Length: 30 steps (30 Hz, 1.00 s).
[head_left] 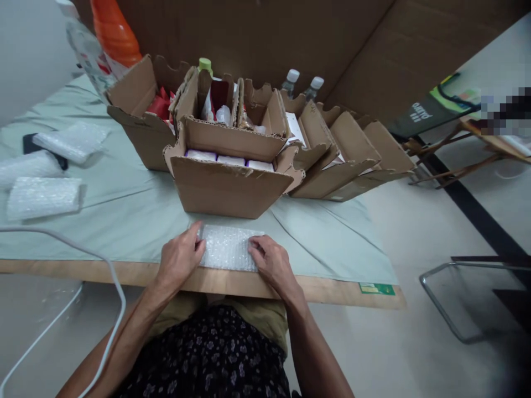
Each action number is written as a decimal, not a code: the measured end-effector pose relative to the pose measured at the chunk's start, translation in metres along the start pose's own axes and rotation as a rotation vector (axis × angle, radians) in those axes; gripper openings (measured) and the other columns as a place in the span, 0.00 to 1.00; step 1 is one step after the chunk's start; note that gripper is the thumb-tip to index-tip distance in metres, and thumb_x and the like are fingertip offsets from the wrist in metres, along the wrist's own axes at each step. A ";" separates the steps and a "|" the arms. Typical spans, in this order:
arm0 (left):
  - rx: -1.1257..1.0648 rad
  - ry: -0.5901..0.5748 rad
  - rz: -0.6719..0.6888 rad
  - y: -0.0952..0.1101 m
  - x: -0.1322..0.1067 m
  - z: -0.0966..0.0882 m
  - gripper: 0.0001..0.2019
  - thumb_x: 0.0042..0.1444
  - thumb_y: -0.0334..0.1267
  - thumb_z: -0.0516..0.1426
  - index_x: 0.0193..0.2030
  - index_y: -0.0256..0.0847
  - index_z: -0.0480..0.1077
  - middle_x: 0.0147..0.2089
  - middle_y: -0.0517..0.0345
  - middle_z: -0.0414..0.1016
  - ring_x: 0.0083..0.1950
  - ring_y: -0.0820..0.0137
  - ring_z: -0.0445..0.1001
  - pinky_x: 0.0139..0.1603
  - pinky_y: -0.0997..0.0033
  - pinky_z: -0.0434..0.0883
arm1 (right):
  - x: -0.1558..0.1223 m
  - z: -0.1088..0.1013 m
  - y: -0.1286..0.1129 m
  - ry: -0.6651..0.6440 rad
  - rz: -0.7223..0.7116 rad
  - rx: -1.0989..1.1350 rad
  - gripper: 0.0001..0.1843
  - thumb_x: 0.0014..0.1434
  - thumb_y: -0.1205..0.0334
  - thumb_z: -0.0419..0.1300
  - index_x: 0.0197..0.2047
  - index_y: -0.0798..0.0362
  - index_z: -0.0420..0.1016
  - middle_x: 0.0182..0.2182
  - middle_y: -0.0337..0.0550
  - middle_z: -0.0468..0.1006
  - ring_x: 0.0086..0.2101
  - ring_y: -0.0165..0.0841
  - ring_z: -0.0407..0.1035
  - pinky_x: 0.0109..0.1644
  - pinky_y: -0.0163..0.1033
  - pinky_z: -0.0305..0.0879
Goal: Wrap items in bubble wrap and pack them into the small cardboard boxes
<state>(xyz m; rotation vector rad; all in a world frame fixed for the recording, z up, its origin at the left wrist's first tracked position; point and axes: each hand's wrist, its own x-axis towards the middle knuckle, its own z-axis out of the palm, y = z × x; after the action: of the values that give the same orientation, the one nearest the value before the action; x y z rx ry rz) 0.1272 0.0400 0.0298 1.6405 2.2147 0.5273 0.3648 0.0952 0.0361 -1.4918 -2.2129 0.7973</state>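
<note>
A flat rectangular piece of clear bubble wrap lies on the pale green cloth close to the table's front edge. My left hand grips its left end, the thumb and fingers closed at the edge. At the opposite end, my right hand has its fingers closed on the wrap's right edge. Whether anything is inside the wrap cannot be made out. Just beyond stands a cardboard box with several white-and-purple packs in it.
Behind are more open cardboard boxes, one holding red packets. More bubble wrap pieces lie at the left. An orange bottle stands at back left. A white cable loops across the left front; a metal-framed chair is at right.
</note>
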 end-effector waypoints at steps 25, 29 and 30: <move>-0.044 0.232 0.198 -0.023 -0.002 -0.007 0.16 0.64 0.42 0.54 0.54 0.40 0.76 0.45 0.49 0.76 0.44 0.61 0.76 0.48 0.62 0.74 | -0.003 -0.037 0.036 0.161 0.232 0.344 0.16 0.57 0.47 0.63 0.38 0.52 0.79 0.28 0.41 0.80 0.28 0.33 0.70 0.33 0.39 0.65; 0.134 0.199 0.113 -0.026 0.000 -0.004 0.17 0.61 0.48 0.57 0.46 0.38 0.78 0.42 0.44 0.76 0.48 0.51 0.74 0.50 0.53 0.73 | -0.006 -0.020 0.028 0.184 0.159 -0.068 0.15 0.59 0.46 0.62 0.33 0.49 0.77 0.32 0.44 0.80 0.35 0.40 0.72 0.39 0.43 0.64; 0.154 0.192 0.106 -0.025 0.001 -0.002 0.17 0.60 0.48 0.58 0.45 0.38 0.78 0.41 0.43 0.75 0.48 0.50 0.73 0.51 0.52 0.72 | -0.005 -0.014 0.025 0.201 0.138 -0.111 0.15 0.58 0.46 0.63 0.33 0.49 0.76 0.34 0.45 0.80 0.37 0.41 0.72 0.41 0.43 0.64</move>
<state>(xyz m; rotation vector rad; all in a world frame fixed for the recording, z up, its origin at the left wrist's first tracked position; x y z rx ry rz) 0.1048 0.0338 0.0193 1.8650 2.3666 0.5759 0.3922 0.1015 0.0315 -1.7119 -2.0527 0.5448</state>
